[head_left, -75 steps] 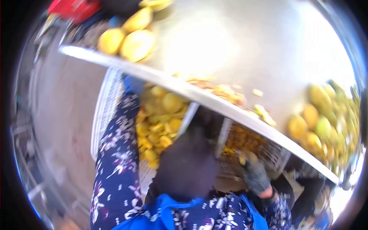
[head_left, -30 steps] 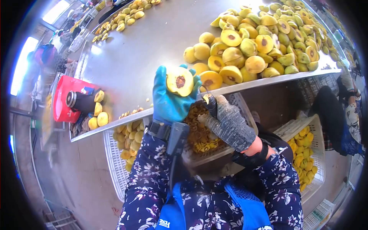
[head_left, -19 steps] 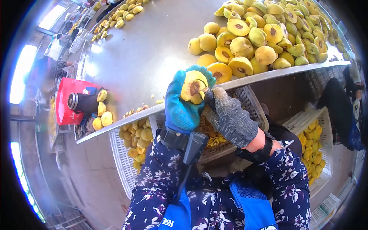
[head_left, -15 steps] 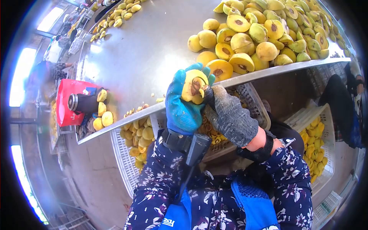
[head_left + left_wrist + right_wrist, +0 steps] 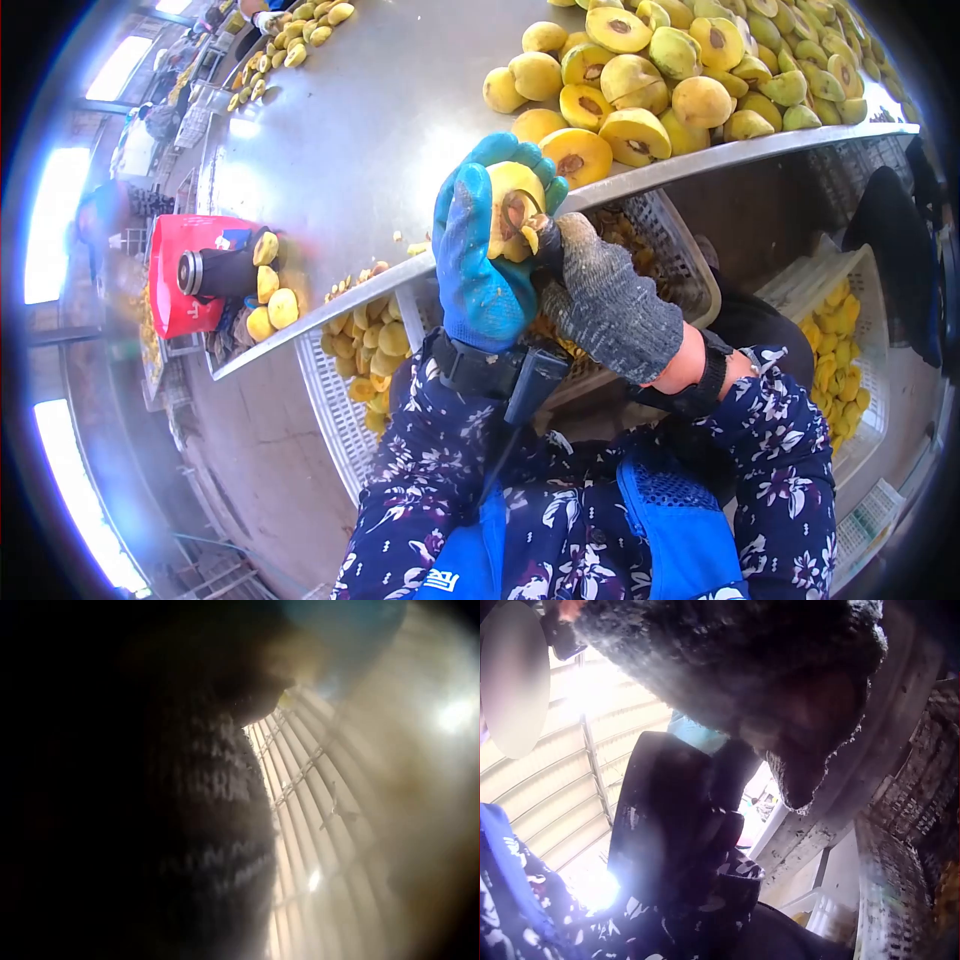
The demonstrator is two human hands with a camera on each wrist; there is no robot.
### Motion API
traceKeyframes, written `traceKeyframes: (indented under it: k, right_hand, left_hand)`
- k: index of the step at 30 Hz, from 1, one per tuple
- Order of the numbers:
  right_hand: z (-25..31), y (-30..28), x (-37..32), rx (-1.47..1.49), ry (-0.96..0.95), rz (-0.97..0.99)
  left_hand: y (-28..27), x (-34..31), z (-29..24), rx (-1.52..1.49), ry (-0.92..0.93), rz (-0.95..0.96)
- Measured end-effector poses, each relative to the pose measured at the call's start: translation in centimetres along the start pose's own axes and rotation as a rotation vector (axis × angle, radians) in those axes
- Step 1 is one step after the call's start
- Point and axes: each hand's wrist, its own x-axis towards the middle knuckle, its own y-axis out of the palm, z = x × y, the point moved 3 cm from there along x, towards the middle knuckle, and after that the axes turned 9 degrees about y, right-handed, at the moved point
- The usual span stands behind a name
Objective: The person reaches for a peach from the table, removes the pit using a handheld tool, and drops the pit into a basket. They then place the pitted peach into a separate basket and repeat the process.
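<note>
In the head view my left hand (image 5: 485, 285), in a blue-green coated glove, cups a yellow peach half (image 5: 513, 182), its cut face up with the brown pit hollow showing. My right hand (image 5: 622, 305), in a grey knit glove, grips a short, dark-handled pitting tool (image 5: 547, 243) whose tip is at the pit. A curved cut runs round the pit, and a yellow scrap sticks up by the tool. The blade is mostly hidden in the flesh. The left wrist view is mostly dark knit glove (image 5: 214, 825); the right wrist view shows the grey glove (image 5: 735, 667) from below.
A metal table (image 5: 380, 130) bears a heap of peach halves (image 5: 640, 85) just beyond my hands. Below its edge stand white crates of peaches (image 5: 330, 410), of scraps (image 5: 690, 260) and of yellow pieces (image 5: 870, 330). A red bag (image 5: 180, 290) and dark flask (image 5: 228, 272) sit left.
Both hands have come up over the table edge, and the tool has gone from beside the peach half into its pit area. A curved cut has opened there. The head view has shifted slightly.
</note>
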Motion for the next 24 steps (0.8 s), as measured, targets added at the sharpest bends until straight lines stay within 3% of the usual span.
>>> traceKeyframes:
  k: [3,8,10,18,20,24]
  right_hand:
    - [0.2,0.3,-0.2,0.007,0.165,0.082]
    - [0.6,0.1,-1.2,0.039,-0.013,0.038]
    - [0.6,0.1,-0.7,0.061,0.039,0.052]
    - [0.1,0.6,-0.7,0.047,0.111,0.015]
    - [0.2,0.8,-0.8,0.111,-0.040,-0.094]
    - [-0.1,1.3,-0.7,0.149,-0.082,-0.109]
  left_hand:
    - [0.2,-0.4,-0.3,0.090,0.007,0.004]
    - [0.2,-0.6,-0.5,0.137,0.035,0.010]
    - [0.1,-0.7,-0.5,0.176,0.117,0.069]
    - [0.1,-0.7,-0.3,0.138,0.068,0.064]
    - [0.0,-0.8,-0.3,0.109,0.074,0.031]
    - [0.1,-0.9,-0.4,0.184,0.102,0.034]
